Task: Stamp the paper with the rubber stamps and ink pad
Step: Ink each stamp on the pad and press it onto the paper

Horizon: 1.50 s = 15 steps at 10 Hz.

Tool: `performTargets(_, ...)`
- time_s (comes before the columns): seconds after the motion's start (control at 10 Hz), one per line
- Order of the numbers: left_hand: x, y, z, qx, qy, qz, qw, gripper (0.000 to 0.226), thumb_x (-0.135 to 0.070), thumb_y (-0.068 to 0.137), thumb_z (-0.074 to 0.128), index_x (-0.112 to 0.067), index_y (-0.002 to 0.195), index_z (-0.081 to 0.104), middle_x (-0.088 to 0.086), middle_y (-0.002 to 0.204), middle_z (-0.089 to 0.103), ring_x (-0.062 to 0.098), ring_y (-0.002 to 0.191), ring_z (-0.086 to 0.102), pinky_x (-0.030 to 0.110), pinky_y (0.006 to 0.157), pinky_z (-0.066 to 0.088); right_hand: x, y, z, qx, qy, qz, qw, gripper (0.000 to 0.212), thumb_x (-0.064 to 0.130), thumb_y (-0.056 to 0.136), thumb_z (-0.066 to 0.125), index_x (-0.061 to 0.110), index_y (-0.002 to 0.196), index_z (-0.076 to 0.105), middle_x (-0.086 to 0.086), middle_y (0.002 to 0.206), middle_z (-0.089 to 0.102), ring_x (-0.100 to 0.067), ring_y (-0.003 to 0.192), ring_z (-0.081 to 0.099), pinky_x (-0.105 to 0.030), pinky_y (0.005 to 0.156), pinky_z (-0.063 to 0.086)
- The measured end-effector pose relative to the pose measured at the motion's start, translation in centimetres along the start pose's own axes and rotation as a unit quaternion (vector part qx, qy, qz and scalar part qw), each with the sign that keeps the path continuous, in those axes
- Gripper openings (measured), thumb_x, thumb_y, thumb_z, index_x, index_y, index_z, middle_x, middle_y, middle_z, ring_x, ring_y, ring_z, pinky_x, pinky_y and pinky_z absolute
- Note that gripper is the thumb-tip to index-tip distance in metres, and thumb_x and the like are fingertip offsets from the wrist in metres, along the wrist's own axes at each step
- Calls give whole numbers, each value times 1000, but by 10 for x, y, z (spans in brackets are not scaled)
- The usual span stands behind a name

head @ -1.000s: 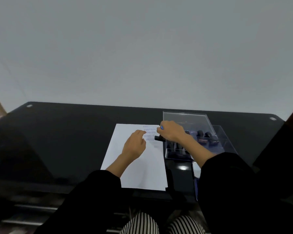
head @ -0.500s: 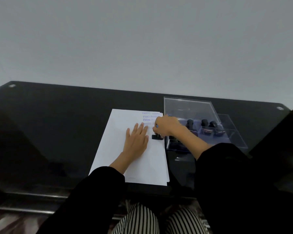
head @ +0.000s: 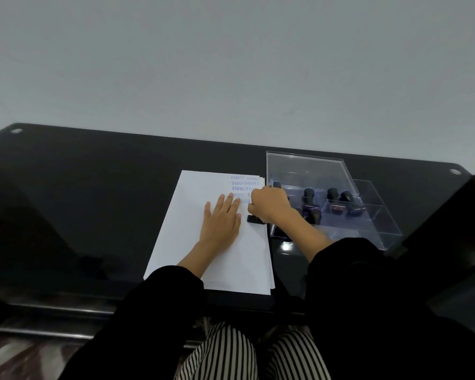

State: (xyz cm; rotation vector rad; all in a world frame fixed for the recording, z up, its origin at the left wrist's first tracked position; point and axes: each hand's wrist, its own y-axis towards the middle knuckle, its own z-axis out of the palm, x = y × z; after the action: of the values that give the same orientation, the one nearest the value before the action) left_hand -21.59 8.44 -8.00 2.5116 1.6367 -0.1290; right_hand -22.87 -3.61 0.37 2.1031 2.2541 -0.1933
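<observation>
Nearest me, on the sheaf of paper point(head: 192, 242), my left hand point(head: 221, 223) lies flat, fingers point(head: 229, 201) straight, pinning the top sheet. Just beside it, my right hand point(head: 270, 205) is curled round a black rubber stamp point(head: 254, 219) at the paper's right edge, below the blue imprints point(head: 244, 183).

Risks: a tilted stamp would print partially; loose sheets may slip; my forearm could knock the clear acrylic box point(head: 368, 215) of spare stamps point(head: 309, 193). No ink pad identified.

Glossy black worktop point(head: 80, 201); plain grey wall point(head: 231, 64) beyond.
</observation>
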Motion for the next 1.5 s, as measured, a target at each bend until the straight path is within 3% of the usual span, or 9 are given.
performTargets(0.2,0,0,0,7,6,2,1000,50,-29,103,15,-18,150,9,1,159,5,19,147,2,43,117,5,0,-3,7,-18,9,12,1000,39,17,96,38,13,58,28,1,57,30,-9,48,27,-20,46,21)
performTargets(0.4,0,-1,-1,6,2,2,1000,50,-30,102,15,-18,150,9,1,159,5,19,147,1,43,117,4,0,-5,13,-26,20,13,999,41,20,98,34,13,58,28,1,57,29,-9,49,25,-20,47,22)
performTargets(0.5,0,0,0,6,4,2,1000,50,-30,102,15,-18,150,8,1,159,4,19,147,1,43,117,4,-1,-6,16,-35,26,13,999,32,21,99,33,9,69,38,1,57,28,-9,49,24,-21,47,22)
performTargets(0.7,0,-1,0,6,-3,1,1000,50,-30,102,15,-18,150,8,0,159,5,18,147,1,44,117,4,-2,0,18,-32,32,18,999,37,20,98,34,11,62,34,0,58,33,-9,48,27,-23,50,30)
performTargets(0.8,0,-1,0,4,1,2,1000,50,-29,102,15,-18,150,8,0,159,5,19,147,1,43,117,4,-4,3,16,-32,37,16,999,26,20,97,36,8,76,43,-1,60,38,-9,48,27,-22,50,29)
performTargets(1.0,0,0,1,3,4,1,1000,50,-30,102,15,-18,150,8,0,159,5,19,147,2,43,117,4,-5,6,14,-27,20,9,999,24,21,98,35,8,79,44,-3,66,44,-9,49,27,-20,47,23)
performTargets(1.1,-1,0,0,5,3,0,1000,50,-30,103,15,-18,150,8,0,159,5,18,147,1,43,118,4,-4,2,17,-39,16,11,999,26,21,98,34,9,78,44,-3,64,41,-9,50,27,-23,51,28)
performTargets(1.3,-1,0,1,4,1,0,1000,50,-30,103,15,-18,150,8,0,159,4,18,147,1,43,118,3,-1,-3,23,-72,-1,23,997,26,20,99,33,12,77,45,-3,76,47,-18,72,43,-35,86,34)
performTargets(1.5,0,1,2,6,4,1,1000,50,-31,103,15,-18,150,8,0,159,5,19,147,1,44,118,4,0,-5,28,-72,-3,21,997,25,20,99,33,13,77,44,-3,79,50,-17,75,42,-37,91,31)
